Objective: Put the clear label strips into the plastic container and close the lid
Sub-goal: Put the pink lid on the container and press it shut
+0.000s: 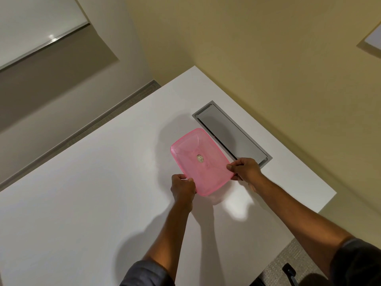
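On the white table (86,182), the left hand (183,187) is closed in a grip on the near corner of the pink lid (201,161), which is seated over the plastic container. The lid's right edge is pinched by the right hand (245,169), beside a grey cable hatch (233,133).

We see a white rectangular table (82,203) with a grey metal cable hatch (231,135) set flush into its top near the far edge. Beyond it stand cream walls (268,48), and a white board (35,23) hangs at upper left.
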`<move>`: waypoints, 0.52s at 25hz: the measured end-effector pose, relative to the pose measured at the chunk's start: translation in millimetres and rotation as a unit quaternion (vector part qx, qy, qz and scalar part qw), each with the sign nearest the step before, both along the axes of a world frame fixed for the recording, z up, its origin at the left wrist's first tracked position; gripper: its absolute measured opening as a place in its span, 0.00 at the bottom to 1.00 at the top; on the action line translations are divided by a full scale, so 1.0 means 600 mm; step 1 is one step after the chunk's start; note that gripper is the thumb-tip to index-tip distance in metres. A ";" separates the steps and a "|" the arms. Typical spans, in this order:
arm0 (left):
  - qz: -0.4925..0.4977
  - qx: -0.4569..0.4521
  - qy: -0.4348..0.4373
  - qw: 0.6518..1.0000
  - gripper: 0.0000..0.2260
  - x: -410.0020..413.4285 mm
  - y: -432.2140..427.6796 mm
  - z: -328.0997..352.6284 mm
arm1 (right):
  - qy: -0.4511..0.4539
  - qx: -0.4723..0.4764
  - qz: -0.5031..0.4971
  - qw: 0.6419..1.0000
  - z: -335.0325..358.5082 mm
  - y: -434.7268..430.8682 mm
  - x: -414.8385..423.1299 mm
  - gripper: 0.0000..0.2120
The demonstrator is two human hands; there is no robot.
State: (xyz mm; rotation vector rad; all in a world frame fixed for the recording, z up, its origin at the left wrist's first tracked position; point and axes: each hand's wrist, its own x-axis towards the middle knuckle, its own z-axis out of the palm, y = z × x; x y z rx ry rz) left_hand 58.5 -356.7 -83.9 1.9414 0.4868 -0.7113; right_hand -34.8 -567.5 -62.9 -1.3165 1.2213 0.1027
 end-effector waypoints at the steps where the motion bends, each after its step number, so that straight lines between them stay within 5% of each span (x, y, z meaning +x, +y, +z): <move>1: -0.004 0.005 -0.001 1.000 0.08 0.000 -0.001 -0.001 | 0.004 -0.005 -0.001 1.000 0.001 0.001 0.001 0.14; 13: 0.030 -0.016 -0.025 0.999 0.09 0.017 0.016 0.016 | 0.023 -0.132 0.139 0.981 0.002 -0.019 0.044 0.19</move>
